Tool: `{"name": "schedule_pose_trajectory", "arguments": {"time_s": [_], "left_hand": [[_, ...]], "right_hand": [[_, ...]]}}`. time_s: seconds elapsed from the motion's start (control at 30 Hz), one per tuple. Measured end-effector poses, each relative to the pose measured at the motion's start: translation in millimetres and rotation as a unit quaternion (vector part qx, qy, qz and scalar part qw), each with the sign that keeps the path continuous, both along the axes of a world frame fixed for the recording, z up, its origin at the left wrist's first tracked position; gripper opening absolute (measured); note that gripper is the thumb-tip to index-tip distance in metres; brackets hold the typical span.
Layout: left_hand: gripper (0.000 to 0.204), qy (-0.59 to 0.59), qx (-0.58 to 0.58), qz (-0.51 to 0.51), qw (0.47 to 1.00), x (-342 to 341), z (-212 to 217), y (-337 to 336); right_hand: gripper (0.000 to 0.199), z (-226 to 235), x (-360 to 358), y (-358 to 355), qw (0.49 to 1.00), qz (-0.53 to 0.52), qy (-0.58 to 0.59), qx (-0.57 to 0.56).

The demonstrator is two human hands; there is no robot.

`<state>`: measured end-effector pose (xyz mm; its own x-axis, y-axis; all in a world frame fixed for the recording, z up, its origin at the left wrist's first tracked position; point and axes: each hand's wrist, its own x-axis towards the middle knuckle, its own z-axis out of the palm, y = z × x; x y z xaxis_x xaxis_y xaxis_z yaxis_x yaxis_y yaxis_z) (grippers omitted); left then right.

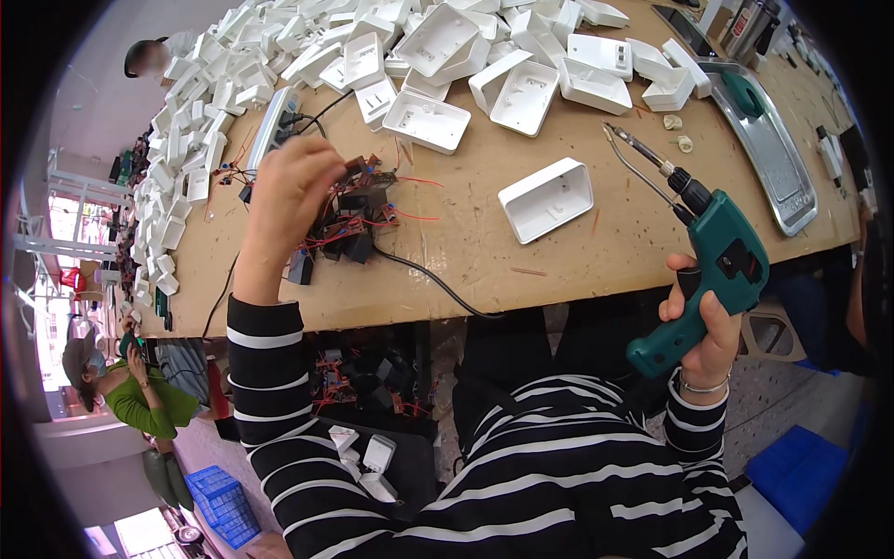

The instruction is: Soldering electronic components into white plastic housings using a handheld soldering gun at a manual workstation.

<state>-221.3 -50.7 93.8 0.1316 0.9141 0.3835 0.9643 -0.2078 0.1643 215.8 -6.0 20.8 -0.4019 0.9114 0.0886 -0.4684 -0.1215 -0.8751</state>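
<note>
My right hand [712, 340] is wrapped round the grip of a green soldering gun [731, 247], raised over the table's front edge. Its metal tip and thin curved feed tube point up and to the left. My left hand [293, 182] has its fingers curled together beside a small heap of circuit boards [358, 219] with black parts and red wires. Whatever may be between those fingertips is hidden. One white plastic housing [548, 200] lies open side up between the heap and the soldering gun.
A large pile of white housings [433, 42] covers the table's far side and left. A black cable [428, 275] runs off the front edge. At right lies a metal tray [768, 154]. Below the table, a bin holds more wired boards [368, 377]. People sit further off at left.
</note>
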Motion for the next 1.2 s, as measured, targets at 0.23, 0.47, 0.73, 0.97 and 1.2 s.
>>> {"name": "schedule_pose_trajectory", "arguments": {"time_s": [0.23,0.47,0.73,0.97,1.2], "left_hand": [[0.011,-0.636,0.191,0.243,0.707,-53.8,18.8,6.4],[0.015,-0.651,0.265,-0.018,0.711,-12.3,49.2,8.9],[0.016,-0.245,0.100,-0.024,0.964,120.9,-35.9,-4.2],[0.011,-0.331,0.047,0.031,0.942,188.9,-47.5,-4.9],[0.007,-0.417,-0.061,-0.027,0.907,185.9,-38.5,-1.7]], "right_hand": [[0.055,-0.2,0.1,1.9,1.000,0.003,0.006,-0.006],[0.059,-4.3,-3.1,5.4,0.995,0.018,0.067,-0.068],[0.054,-5.3,-40.3,28.4,0.973,0.081,0.167,-0.134],[0.053,1.0,-62.5,33.8,0.984,0.073,0.102,-0.124],[0.057,15.5,-57.8,17.8,0.999,0.021,-0.045,-0.019]]}}
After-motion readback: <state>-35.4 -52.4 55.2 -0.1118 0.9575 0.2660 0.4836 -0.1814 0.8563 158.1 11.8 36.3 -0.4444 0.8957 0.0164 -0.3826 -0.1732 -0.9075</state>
